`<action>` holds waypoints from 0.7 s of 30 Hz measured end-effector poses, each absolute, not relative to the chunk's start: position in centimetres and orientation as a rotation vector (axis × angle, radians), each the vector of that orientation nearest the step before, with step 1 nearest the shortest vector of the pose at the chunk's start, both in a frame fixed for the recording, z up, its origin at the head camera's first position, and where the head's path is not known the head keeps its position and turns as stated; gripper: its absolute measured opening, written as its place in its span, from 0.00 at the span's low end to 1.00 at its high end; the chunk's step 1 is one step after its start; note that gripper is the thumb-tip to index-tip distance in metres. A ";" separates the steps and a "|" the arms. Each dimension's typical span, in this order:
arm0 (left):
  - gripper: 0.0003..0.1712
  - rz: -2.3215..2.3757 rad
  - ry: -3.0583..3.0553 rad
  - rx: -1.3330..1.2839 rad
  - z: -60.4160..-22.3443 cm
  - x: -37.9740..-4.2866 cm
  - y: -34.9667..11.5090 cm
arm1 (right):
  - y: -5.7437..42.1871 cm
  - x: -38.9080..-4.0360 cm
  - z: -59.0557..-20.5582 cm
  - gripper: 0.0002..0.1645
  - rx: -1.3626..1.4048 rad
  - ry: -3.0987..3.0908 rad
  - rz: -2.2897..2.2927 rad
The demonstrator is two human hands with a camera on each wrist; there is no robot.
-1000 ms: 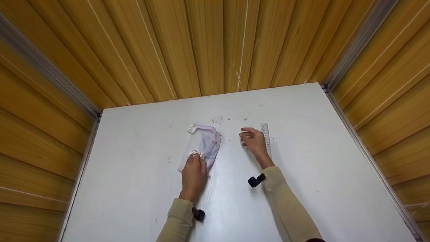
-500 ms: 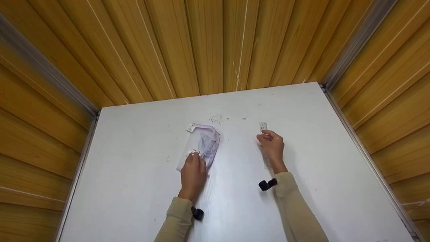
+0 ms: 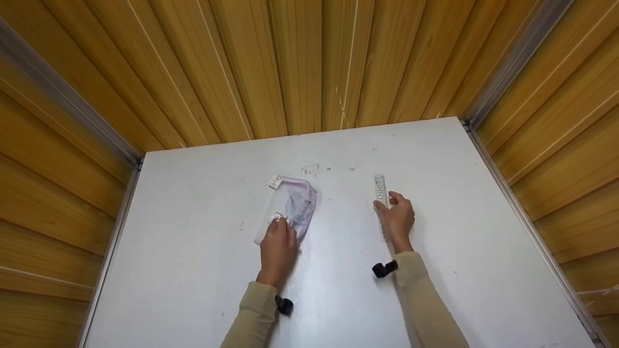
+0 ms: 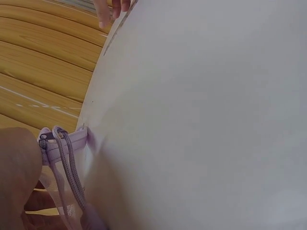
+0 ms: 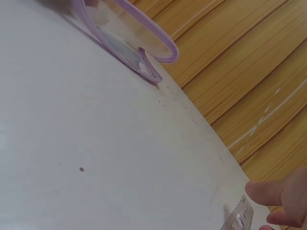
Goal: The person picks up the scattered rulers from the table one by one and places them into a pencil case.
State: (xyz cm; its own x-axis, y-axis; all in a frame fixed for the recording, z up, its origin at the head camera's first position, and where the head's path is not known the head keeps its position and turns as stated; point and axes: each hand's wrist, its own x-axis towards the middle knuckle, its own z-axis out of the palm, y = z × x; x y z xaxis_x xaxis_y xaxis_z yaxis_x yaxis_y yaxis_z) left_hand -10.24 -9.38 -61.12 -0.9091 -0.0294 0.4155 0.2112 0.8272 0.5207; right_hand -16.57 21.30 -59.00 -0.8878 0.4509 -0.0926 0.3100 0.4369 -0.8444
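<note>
My left hand [image 3: 278, 251] grips the near edge of a translucent zip pouch [image 3: 296, 195] with lilac trim. In the left wrist view its zipper and cord pull [image 4: 69, 158] hang beside the fingers. The right wrist view shows the pouch [image 5: 144, 21] with its mouth parted and something bluish inside. A clear ruler [image 3: 380, 187] with round cut-outs lies on the table to the right. Over its middle is my right hand [image 3: 399, 217], thumb and fingers spread apart, the thumb overlapping the ruler. In the right wrist view the ruler's end [image 5: 240, 215] shows just below the thumb [image 5: 266, 191].
A white table [image 3: 193, 270] with dark scuff marks [image 3: 311, 169] lies under both hands. Wood-patterned panels [image 3: 300, 67] stand along its back and sides. A small white tag [image 3: 275, 181] is at the pouch's far corner.
My right hand has moved right, from between the pouch and the ruler to over the ruler, and its thumb and fingers have spread. The left hand stays on the pouch.
</note>
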 end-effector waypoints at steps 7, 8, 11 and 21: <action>0.08 -0.819 -2.616 -0.122 -61.2 -10.3 -9.4 | 20.8 -16.4 -60.3 0.35 -0.647 -2.560 1.284; 0.08 -0.817 -2.615 -0.121 -61.2 -10.3 -9.4 | 20.7 -16.4 -60.3 0.34 -0.637 -2.560 1.269; 0.07 -0.808 -2.604 -0.123 -61.2 -10.3 -9.4 | 20.6 -16.3 -60.5 0.33 -0.604 -2.559 1.242; 0.06 -0.776 -2.603 -0.132 -61.4 -10.3 -9.4 | 20.5 -16.3 -60.7 0.29 -0.634 -2.567 1.214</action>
State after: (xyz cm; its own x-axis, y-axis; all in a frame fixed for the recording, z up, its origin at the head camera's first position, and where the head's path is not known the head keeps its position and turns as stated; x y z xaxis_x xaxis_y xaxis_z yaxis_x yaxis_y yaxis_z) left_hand -10.33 -9.35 -61.36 -0.9077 -0.0282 0.4186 0.2056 0.8399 0.5024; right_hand -16.30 20.51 -60.66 -0.8795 0.4753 0.0232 0.2837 0.5630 -0.7763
